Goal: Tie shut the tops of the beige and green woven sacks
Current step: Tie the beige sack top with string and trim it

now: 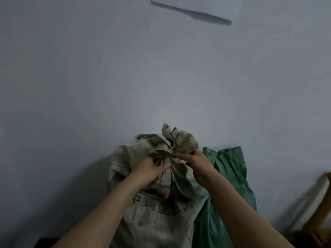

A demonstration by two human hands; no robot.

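Observation:
A beige woven sack (152, 217) with printed characters stands upright against a pale wall, its top gathered into a crumpled bunch. My left hand (150, 170) grips the gathered neck from the left, fingers curled round the fabric. My right hand (196, 164) pinches the bunched top from the right side. A green woven sack (227, 178) leans behind and to the right of the beige one, its top loose and untouched. I cannot make out any string or cord.
The pale wall (125, 77) fills most of the view, with a white sheet (193, 6) hanging on it high up. A yellowish wooden object (320, 212) stands at the right edge. A dark shape (44, 243) sits at the bottom left.

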